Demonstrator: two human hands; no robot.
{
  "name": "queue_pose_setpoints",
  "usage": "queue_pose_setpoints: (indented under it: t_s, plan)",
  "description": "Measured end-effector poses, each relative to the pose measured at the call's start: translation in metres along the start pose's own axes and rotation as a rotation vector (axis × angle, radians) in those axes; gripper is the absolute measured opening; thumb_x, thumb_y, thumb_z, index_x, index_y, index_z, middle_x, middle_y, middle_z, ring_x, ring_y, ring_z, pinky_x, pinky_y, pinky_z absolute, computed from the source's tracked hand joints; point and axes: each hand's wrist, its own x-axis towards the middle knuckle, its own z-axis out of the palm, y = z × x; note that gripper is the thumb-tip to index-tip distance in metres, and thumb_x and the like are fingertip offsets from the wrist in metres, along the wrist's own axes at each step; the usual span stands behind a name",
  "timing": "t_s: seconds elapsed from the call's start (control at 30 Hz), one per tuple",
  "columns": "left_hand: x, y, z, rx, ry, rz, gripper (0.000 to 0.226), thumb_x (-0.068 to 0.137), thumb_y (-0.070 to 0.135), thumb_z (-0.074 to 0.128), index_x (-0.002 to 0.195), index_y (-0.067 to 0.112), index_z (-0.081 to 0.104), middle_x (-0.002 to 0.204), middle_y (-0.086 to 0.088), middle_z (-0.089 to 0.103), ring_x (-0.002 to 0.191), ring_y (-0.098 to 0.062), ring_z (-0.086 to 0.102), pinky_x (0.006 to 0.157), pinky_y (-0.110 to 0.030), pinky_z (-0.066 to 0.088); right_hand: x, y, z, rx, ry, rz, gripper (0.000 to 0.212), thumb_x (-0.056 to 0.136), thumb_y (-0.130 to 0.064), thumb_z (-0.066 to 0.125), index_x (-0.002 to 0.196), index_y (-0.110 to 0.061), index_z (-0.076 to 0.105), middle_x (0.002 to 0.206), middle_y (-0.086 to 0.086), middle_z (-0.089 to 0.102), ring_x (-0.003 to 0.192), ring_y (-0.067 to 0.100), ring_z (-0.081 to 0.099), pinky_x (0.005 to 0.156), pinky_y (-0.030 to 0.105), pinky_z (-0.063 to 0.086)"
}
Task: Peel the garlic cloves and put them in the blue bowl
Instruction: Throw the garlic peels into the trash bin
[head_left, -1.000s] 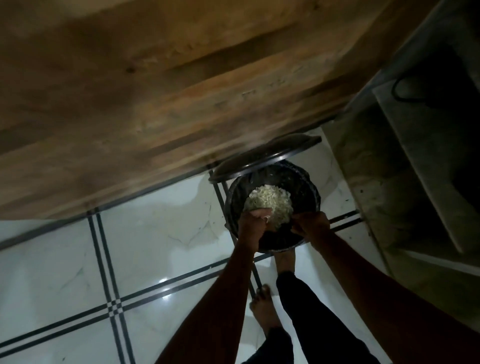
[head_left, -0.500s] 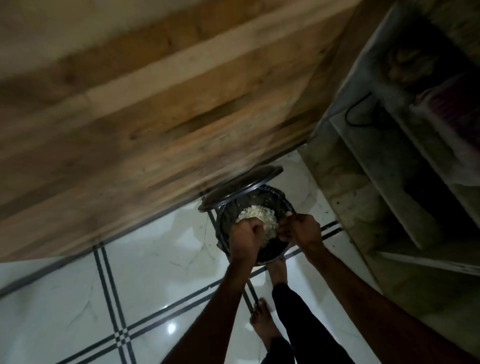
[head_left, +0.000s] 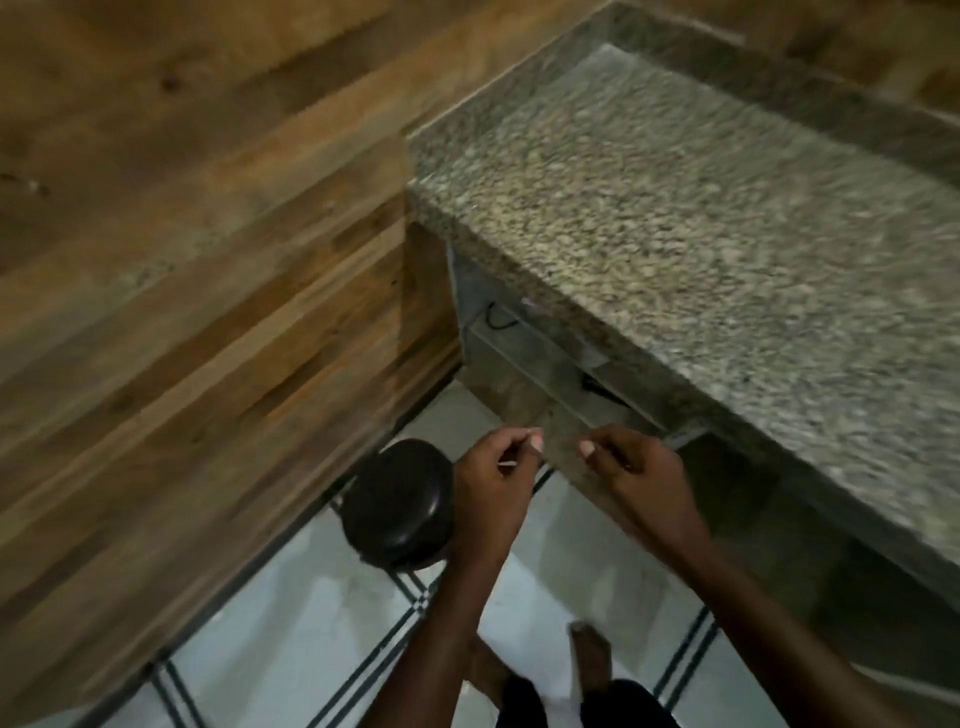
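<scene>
No garlic clove or blue bowl is in view. My left hand (head_left: 496, 480) and my right hand (head_left: 636, 475) hang side by side in the air above the floor, a hand's width apart. Both have their fingers curled inward with the thumb tips showing. A thin pale sliver, perhaps a scrap of garlic skin, sticks out between the left hand's fingers. Nothing shows in my right hand. Just left of my left hand a dark round pedal bin (head_left: 395, 504) stands on the floor with its lid down.
A speckled granite counter (head_left: 675, 208) fills the right and upper right, with open shelves (head_left: 524, 358) under its edge. A wood-panelled wall (head_left: 182, 286) runs along the left. My bare feet (head_left: 589, 657) stand on white floor tiles with dark lines (head_left: 291, 639).
The bin's lid has dropped shut over the pale peel heap. Both hands lifted away from the bin's rim, and the view swung up to the counter.
</scene>
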Motion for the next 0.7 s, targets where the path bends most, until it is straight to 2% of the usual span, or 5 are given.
queue_pose_setpoints:
  t_s: [0.27,0.37,0.47,0.6,0.7]
  plan:
    - [-0.072,0.113,0.154,-0.015,-0.338,0.169,0.022,0.094,0.037,0.063,0.105,0.023,0.077,0.093,0.012,0.075,0.089,-0.005,0.071,0.081,-0.041,0.060,-0.078,0.069,-0.193,0.028,0.267,0.048,0.011,0.094,-0.031,0.064,0.097,-0.027,0.074,0.090,-0.015,0.073,0.086,-0.005,0.065,0.077,0.020,0.052]
    - [-0.110,0.144,0.224,-0.023,-0.435,0.207,0.020,0.093,0.034,0.063,0.102,0.023,0.077,0.092,0.009,0.076,0.088,-0.010,0.072,0.080,-0.046,0.060,-0.113,0.114,-0.258,0.093,0.386,0.088,0.010,0.093,-0.029,0.066,0.094,-0.026,0.075,0.088,-0.015,0.074,0.083,-0.003,0.067,0.077,0.028,0.057]
    - [-0.151,0.167,0.299,0.003,-0.509,0.206,0.014,0.097,0.022,0.064,0.099,0.022,0.077,0.086,0.006,0.076,0.085,-0.013,0.073,0.080,-0.047,0.060,-0.145,0.164,-0.322,0.164,0.484,0.138,0.016,0.090,-0.037,0.063,0.091,-0.026,0.075,0.086,-0.013,0.074,0.081,0.001,0.069,0.076,0.036,0.059]
    - [-0.188,0.181,0.391,0.091,-0.586,0.239,0.013,0.095,0.023,0.065,0.097,0.021,0.078,0.081,0.006,0.075,0.077,-0.011,0.072,0.074,-0.045,0.061,-0.179,0.226,-0.392,0.139,0.557,0.187,0.013,0.092,-0.031,0.064,0.090,-0.024,0.074,0.081,-0.012,0.073,0.079,0.001,0.067,0.073,0.029,0.056]
    - [-0.200,0.183,0.450,0.172,-0.631,0.309,0.013,0.095,0.023,0.066,0.098,0.022,0.078,0.086,0.011,0.075,0.080,-0.004,0.069,0.077,-0.037,0.060,-0.192,0.269,-0.429,0.111,0.570,0.260,0.014,0.093,-0.031,0.064,0.091,-0.022,0.074,0.081,-0.010,0.072,0.078,0.004,0.067,0.073,0.029,0.054]
